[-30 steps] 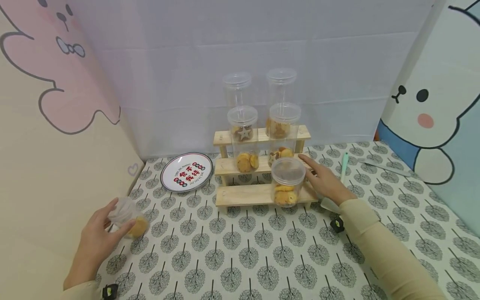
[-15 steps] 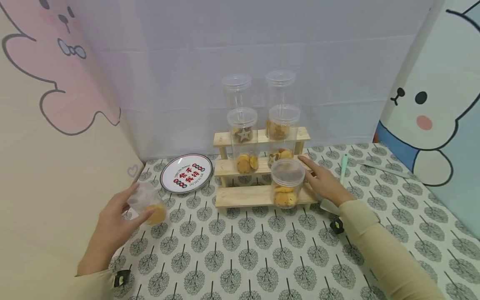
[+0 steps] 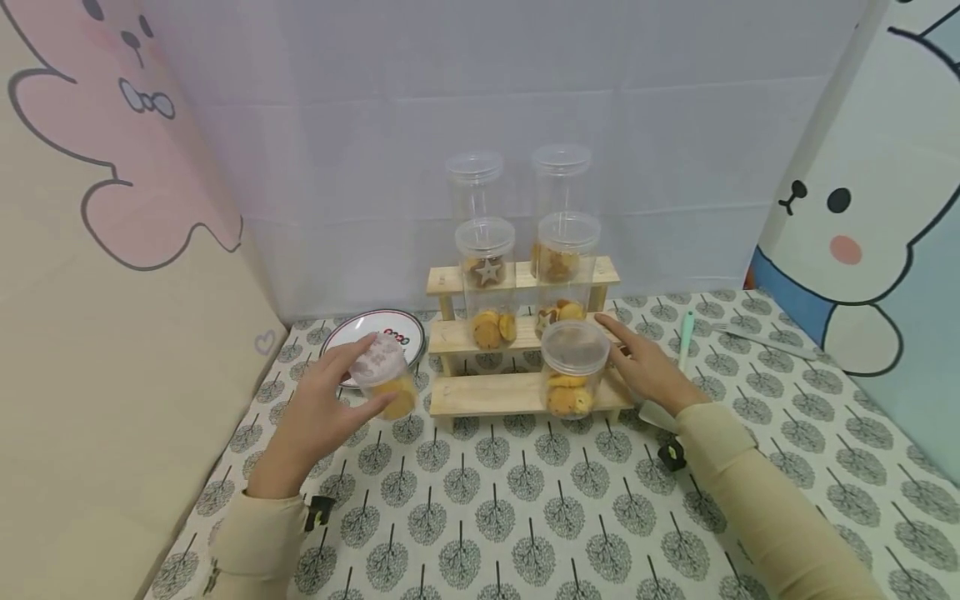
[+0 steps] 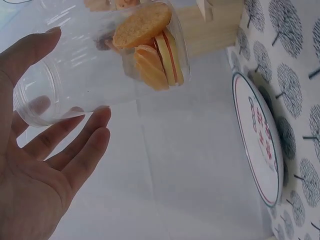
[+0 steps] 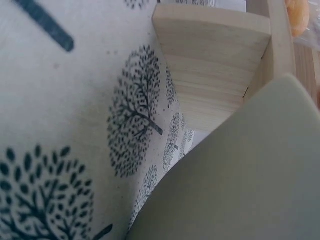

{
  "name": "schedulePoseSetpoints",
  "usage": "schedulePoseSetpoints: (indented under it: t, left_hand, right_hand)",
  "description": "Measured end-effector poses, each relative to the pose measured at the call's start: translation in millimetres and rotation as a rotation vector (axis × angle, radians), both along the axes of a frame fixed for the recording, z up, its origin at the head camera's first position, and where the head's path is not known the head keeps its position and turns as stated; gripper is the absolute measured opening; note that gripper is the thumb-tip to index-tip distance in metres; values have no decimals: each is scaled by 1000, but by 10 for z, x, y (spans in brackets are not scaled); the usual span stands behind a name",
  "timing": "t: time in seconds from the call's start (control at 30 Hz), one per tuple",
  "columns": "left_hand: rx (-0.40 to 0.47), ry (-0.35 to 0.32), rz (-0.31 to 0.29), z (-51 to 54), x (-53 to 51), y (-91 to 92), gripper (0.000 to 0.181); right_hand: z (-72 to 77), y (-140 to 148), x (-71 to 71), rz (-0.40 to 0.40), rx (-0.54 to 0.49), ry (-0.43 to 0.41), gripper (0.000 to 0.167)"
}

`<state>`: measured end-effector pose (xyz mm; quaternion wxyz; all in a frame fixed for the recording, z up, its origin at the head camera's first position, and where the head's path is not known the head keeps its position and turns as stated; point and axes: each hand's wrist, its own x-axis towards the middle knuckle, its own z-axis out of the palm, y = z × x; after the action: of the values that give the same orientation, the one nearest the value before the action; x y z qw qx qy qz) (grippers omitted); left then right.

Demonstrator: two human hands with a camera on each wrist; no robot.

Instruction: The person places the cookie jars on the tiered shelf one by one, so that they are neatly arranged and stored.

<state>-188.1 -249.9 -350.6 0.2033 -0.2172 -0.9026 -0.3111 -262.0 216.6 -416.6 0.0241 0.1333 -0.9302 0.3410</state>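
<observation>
In the head view my left hand (image 3: 318,408) grips a clear plastic cookie jar (image 3: 386,379) near its lidded end, tilted and held off the table. Round and striped cookies (image 4: 150,45) lie at its bottom, seen in the left wrist view; thumb and fingers curl around the lid end. My right hand (image 3: 648,362) touches the right end of a three-step wooden stand (image 3: 487,392), its index finger straight along the middle step; other fingers are partly hidden. Close beside it, a lidded jar of cookies (image 3: 573,371) stands on the lowest step.
Several more lidded jars (image 3: 486,283) stand on the upper steps. A printed plate (image 3: 345,333) lies left of the stand. A green-handled spatula (image 3: 686,337), its pale blade (image 5: 250,175) near the right wrist, and a fork (image 3: 768,340) lie right on the tree-patterned cloth (image 3: 495,517).
My left hand has carried the jar rightward from the table's left side, now in front of the plate and nearer the stand. The right hand stays at the stand's right end.
</observation>
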Motion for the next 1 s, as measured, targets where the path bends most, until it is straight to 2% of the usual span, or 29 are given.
schedulePoseSetpoints:
  t: [0.13,0.37,0.67,1.0]
  left_hand:
    - [-19,13,-55,51,-79,230,84]
    - [-27,-65,-125,67,-207,531,84]
    - [-3,-106,-179,-28,-311,841,83]
    - [-30,-162,-176,-143,-360,1086,80]
  right_hand:
    - [-11,2,-6,5,-4,4,59]
    - [-21,4,-12,-3,1,1,60]
    - [4,1,-22,-7,-3,-1,60]
    - [-3,2,-6,3,1,6,60]
